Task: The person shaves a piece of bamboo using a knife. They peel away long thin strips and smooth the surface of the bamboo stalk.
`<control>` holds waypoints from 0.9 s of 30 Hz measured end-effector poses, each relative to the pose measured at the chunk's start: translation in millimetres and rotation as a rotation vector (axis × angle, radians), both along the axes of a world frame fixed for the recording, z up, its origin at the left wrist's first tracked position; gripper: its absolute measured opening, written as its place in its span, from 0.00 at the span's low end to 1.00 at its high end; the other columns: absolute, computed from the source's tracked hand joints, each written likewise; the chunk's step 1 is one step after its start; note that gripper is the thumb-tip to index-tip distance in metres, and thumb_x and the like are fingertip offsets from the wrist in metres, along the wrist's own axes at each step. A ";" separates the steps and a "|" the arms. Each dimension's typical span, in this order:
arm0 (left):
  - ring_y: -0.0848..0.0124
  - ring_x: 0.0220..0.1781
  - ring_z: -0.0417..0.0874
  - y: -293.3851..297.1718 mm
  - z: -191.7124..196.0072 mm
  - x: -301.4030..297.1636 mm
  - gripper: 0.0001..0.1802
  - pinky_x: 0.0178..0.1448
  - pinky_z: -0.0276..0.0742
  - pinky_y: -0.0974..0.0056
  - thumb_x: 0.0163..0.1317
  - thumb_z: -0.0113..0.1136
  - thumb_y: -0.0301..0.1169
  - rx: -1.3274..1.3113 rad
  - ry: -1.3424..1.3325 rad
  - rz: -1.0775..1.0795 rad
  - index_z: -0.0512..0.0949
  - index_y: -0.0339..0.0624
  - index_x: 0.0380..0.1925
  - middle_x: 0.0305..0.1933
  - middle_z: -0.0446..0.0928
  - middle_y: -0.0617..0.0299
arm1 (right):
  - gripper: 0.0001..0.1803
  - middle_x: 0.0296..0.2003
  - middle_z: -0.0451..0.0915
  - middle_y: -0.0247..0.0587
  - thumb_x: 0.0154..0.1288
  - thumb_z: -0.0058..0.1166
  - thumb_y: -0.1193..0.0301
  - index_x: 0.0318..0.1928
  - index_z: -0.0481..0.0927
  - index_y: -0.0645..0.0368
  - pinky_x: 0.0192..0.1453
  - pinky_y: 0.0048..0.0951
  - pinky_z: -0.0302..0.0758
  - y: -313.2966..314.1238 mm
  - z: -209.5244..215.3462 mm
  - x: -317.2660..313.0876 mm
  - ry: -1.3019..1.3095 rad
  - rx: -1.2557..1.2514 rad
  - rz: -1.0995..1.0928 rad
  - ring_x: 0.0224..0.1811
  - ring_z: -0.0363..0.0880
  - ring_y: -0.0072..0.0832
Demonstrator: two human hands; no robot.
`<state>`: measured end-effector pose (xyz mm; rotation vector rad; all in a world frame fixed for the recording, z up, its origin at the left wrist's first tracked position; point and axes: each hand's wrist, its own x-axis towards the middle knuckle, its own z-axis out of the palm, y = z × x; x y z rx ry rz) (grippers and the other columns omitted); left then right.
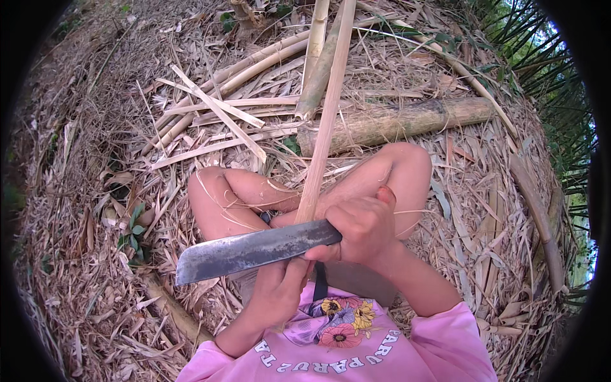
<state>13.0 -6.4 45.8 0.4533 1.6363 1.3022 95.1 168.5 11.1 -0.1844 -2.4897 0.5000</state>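
A wide, dark-bladed machete [254, 252] lies across my lap, its blade pointing left. My right hand [364, 228] is closed around its handle, which shows a reddish end beyond the fist. A long pale bamboo strip [326, 130] runs from the far side toward me and passes under the blade. My left hand [279, 291] is closed at the strip's near end, just below the blade. The blade hides part of that grip. Thin curled shavings [213, 194] hang over my crossed legs.
A thick bamboo pole [407, 122] lies beyond my knees, with other bamboo lengths [310, 89] resting against it. Several split strips [219, 111] are piled at the far left. Dry leaves and shavings [95, 223] cover the ground. A curved bamboo piece [538, 216] lies on the right.
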 end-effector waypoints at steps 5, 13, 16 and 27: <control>0.84 0.19 0.63 -0.4 12.5 4.5 0.12 0.21 0.58 0.75 0.78 0.41 0.34 0.006 -0.137 0.077 0.70 0.38 0.49 0.25 0.68 0.68 | 0.33 0.15 0.76 0.40 0.59 0.55 0.35 0.22 0.80 0.54 0.21 0.37 0.72 55.6 -19.5 0.5 -0.091 0.024 -0.227 0.17 0.79 0.37; 0.84 0.18 0.63 18.6 -3.5 1.3 0.12 0.19 0.56 0.75 0.79 0.41 0.35 0.165 -0.364 0.095 0.71 0.39 0.44 0.28 0.68 0.67 | 0.34 0.14 0.76 0.40 0.61 0.54 0.35 0.21 0.78 0.55 0.20 0.37 0.72 13.8 4.8 9.5 -0.139 0.023 -0.082 0.16 0.79 0.35; 0.82 0.17 0.62 15.4 -10.2 10.9 0.10 0.19 0.54 0.74 0.78 0.43 0.36 0.045 -0.277 0.162 0.68 0.41 0.44 0.30 0.69 0.65 | 0.36 0.13 0.75 0.38 0.60 0.54 0.33 0.20 0.77 0.56 0.20 0.33 0.72 3.1 11.2 4.0 -0.123 0.041 -0.038 0.15 0.78 0.33; 0.81 0.20 0.67 6.3 -36.8 10.8 0.12 0.23 0.63 0.71 0.78 0.39 0.31 0.141 0.608 -0.037 0.72 0.36 0.43 0.26 0.70 0.65 | 0.34 0.16 0.76 0.38 0.58 0.55 0.34 0.22 0.78 0.55 0.25 0.33 0.74 13.0 -3.7 -0.9 -0.057 0.045 0.088 0.18 0.80 0.33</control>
